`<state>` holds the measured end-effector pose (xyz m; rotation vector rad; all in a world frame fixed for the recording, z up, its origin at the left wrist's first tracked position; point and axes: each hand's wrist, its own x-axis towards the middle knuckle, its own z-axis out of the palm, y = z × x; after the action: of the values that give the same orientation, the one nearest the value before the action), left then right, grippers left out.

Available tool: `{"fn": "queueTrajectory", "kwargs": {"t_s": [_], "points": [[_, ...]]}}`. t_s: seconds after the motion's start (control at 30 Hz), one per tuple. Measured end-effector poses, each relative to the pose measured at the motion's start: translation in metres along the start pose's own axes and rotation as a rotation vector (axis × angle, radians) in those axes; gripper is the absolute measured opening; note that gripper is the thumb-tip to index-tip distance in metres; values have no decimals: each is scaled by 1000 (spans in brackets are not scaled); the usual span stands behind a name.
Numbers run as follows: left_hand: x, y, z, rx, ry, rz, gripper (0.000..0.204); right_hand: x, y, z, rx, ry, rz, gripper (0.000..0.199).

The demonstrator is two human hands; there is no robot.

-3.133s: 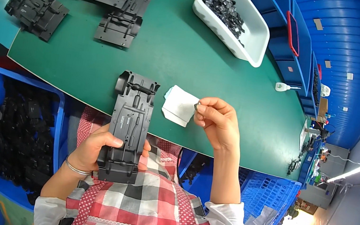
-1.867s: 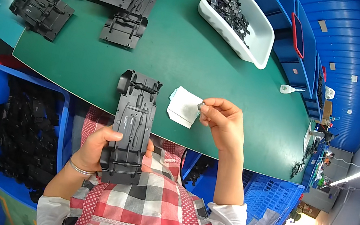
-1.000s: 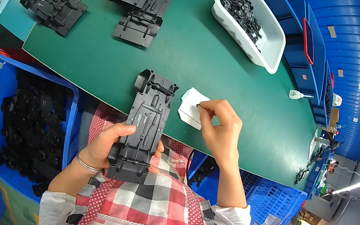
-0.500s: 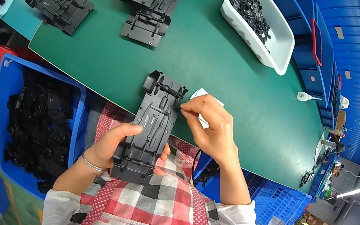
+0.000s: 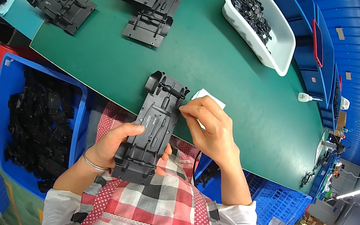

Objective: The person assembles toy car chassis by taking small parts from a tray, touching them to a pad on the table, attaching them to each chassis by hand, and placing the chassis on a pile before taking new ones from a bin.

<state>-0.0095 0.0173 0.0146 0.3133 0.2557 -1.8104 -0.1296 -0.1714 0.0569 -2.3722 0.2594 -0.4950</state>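
Observation:
A black plastic toy-vehicle chassis plate (image 5: 153, 124) with moulded bars and axle shapes is held lengthwise over the table's front edge and my apron. Wrapped round its lower half is my left hand (image 5: 116, 144), thumb on top and fingers underneath. At its upper right edge is my right hand (image 5: 209, 125), thumb and forefinger pinched together against the chassis side. Whatever those fingertips hold, if anything, is too small to make out. Just behind the right hand a white piece of paper or cloth (image 5: 203, 95) lies on the green table (image 5: 102, 62).
More black chassis plates (image 5: 147, 27) are heaped at the back left. A white tub (image 5: 274, 57) of small black parts stands at the back right, beside blue bins (image 5: 314, 76). At my left is a blue crate (image 5: 81, 109) of black parts; a blue basket (image 5: 277, 204) sits lower right.
Almost nothing differs. My right fingertips have shifted very slightly along the chassis edge, and the whole view has moved a little.

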Motion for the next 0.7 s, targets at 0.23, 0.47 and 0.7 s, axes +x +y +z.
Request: {"fn": "queueTrajectory", "kwargs": {"t_s": [0.23, 0.47, 0.7], "points": [[0, 0, 1, 37, 11, 0, 54, -2, 0, 4, -6, 18, -6, 20], [2, 1, 2, 62, -20, 3, 54, -7, 1, 9, -26, 64, 5, 21], [0, 0, 1, 52, -9, 27, 55, 7, -1, -11, 40, 1, 59, 19]]}}
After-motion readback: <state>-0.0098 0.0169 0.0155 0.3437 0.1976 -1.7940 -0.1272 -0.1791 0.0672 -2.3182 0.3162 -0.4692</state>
